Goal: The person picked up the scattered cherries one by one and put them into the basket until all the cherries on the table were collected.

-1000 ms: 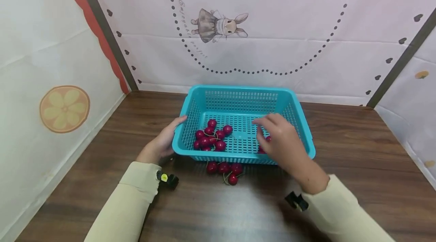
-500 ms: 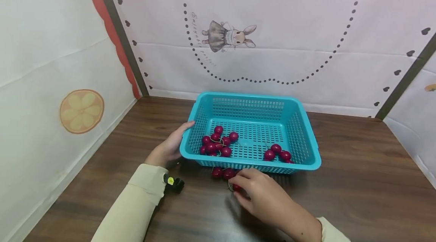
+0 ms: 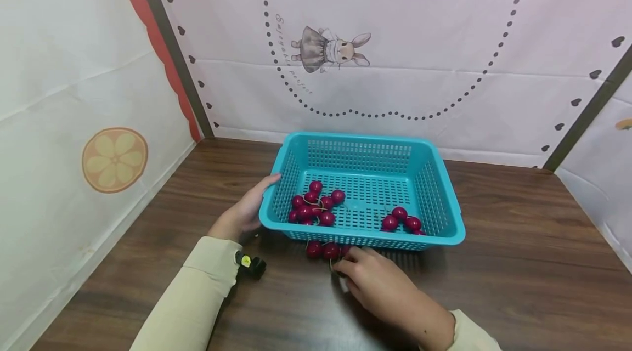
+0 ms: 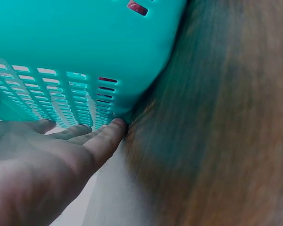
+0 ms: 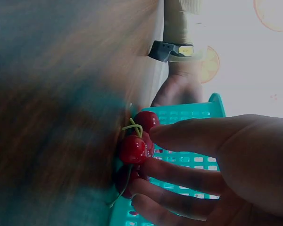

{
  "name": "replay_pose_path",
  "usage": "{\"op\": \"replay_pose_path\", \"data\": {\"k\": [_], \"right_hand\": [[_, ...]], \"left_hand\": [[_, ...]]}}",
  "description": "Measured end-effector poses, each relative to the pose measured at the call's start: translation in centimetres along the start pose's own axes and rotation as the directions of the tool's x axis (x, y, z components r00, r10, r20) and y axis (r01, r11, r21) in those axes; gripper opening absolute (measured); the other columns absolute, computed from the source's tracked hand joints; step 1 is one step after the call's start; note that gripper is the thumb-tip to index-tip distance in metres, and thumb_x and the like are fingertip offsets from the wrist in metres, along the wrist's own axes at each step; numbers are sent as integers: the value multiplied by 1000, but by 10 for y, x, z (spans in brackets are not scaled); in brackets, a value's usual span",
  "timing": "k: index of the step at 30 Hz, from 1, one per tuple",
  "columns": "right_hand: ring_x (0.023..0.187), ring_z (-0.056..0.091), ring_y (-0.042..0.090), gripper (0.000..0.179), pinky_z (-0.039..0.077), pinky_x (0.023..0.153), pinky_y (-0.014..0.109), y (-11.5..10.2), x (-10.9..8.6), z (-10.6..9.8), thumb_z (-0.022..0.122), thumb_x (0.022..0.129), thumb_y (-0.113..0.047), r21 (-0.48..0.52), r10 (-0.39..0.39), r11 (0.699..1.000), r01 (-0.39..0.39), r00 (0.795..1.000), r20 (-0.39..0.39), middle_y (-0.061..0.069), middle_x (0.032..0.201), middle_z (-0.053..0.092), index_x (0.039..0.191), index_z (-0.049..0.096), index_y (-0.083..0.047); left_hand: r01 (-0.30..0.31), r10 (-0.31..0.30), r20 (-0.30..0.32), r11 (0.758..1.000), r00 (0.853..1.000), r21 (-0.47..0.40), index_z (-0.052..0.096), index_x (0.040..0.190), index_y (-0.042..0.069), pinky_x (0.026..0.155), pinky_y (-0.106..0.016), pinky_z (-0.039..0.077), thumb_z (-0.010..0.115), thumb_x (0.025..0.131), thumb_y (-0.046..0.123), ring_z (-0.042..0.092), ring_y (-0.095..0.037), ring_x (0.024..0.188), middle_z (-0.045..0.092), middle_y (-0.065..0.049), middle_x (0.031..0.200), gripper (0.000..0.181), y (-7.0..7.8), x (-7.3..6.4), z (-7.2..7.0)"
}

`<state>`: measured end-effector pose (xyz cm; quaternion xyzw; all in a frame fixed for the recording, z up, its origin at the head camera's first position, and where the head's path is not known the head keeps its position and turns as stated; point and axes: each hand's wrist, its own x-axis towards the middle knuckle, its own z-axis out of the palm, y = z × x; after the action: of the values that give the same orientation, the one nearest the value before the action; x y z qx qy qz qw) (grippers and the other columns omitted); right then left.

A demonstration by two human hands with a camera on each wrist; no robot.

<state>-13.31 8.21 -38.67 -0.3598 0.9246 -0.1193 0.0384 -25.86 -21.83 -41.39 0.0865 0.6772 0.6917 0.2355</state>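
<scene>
In the head view, a blue plastic basket [image 3: 360, 237] holds dark red cherries, one cluster [image 3: 316, 205] at left and a smaller group [image 3: 401, 220] at right. My left hand [image 3: 247, 208] lies along the basket's left side; in the left wrist view its extended fingers [image 4: 106, 139] touch the slotted wall. In front of the basket, my right hand [image 3: 377, 285] pinches a cherry [image 5: 133, 149] between thumb and index finger. More cherries [image 3: 314, 249] lie beside it on the table, against the basket's near wall. From the head, the fingers mostly hide the pinched cherry.
The basket stands on a dark wooden table [image 3: 518, 263]. White printed cloth [image 3: 405, 27] rises behind it, with more cloth [image 3: 54, 186] along the left and right sides. A black wrist camera [image 3: 254, 267] sits at the left cuff.
My right hand has left the inside of the basket and come down to the cherries in front of it, closing its fingertips on one. My left hand stays at the basket's side.
</scene>
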Motion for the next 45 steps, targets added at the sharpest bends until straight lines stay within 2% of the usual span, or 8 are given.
{"op": "replay_pose_path", "data": {"k": [7, 15, 21, 25, 28, 39, 43, 45], "right_hand": [[92, 60, 16, 24, 58, 83, 37, 2, 2, 3, 71, 92, -17, -8, 17, 1000, -17, 1000, 22, 0, 103, 65, 116, 74, -18], [86, 61, 14, 25, 59, 79, 34, 4, 3, 6, 72, 91, -14, -17, 11, 1000, -10, 998, 59, 0, 101, 67, 116, 74, -18], [84, 62, 12, 20, 59, 77, 34, 6, 2, 6, 71, 91, -12, 9, 5, 1000, -6, 998, 63, 0, 97, 68, 109, 76, -18], [85, 62, 10, 19, 60, 80, 33, 7, 1, 0, 74, 89, -13, 71, 8, 997, -12, 998, 58, -2, 97, 69, 108, 76, -17], [85, 60, 8, 20, 60, 82, 32, 8, -1, -5, 77, 88, -13, 105, 0, 994, -2, 1000, 23, -4, 97, 68, 107, 76, -17], [88, 58, 8, 18, 59, 82, 28, 4, -6, -19, 76, 89, -17, 74, -88, 992, 97, 989, -117, -5, 97, 66, 107, 76, -16], [90, 59, 7, 21, 58, 82, 25, 0, -12, -28, 78, 88, -18, 49, -142, 986, 158, 961, -239, -6, 99, 66, 109, 76, -17], [92, 61, 8, 25, 59, 82, 25, -1, -15, -33, 80, 85, -17, 33, -168, 982, 189, 931, -324, -5, 100, 67, 110, 76, -18]], "left_hand": [[-3, 3, 7, 1000, 1000, -8, -2, 160, 24, 113, -62, 35, 24, 102, 64, 28, -45, 146, 18, -19, 162, 75, 1, 0, 1], [-5, 5, -7, 1000, 1000, 8, -1, 160, 23, 112, -62, 37, 26, 101, 67, 30, -46, 146, 20, -18, 162, 78, 1, 0, 1], [4, -4, 0, 1000, 1000, 10, -1, 160, 23, 111, -61, 38, 25, 101, 67, 30, -45, 146, 20, -19, 161, 78, 0, -1, 1], [9, -9, -6, 1000, 1000, 10, -2, 160, 24, 111, -60, 38, 26, 101, 67, 30, -45, 146, 20, -19, 162, 79, 0, -2, 1], [8, -8, -9, 1000, 1000, 9, -2, 160, 24, 112, -61, 38, 27, 100, 68, 30, -45, 146, 20, -18, 162, 79, 0, -2, 1], [8, -8, 1, 1000, 1000, 9, -2, 160, 23, 111, -61, 38, 25, 101, 68, 30, -46, 146, 20, -20, 161, 79, 0, 0, -2], [4, -4, 6, 1000, 1000, 6, -2, 160, 24, 112, -61, 38, 26, 101, 68, 29, -46, 146, 20, -19, 162, 79, 0, 0, -2], [6, -6, 7, 1000, 1000, 3, -2, 160, 24, 112, -61, 38, 26, 101, 68, 29, -45, 147, 20, -19, 162, 79, 0, 0, -2]]}}
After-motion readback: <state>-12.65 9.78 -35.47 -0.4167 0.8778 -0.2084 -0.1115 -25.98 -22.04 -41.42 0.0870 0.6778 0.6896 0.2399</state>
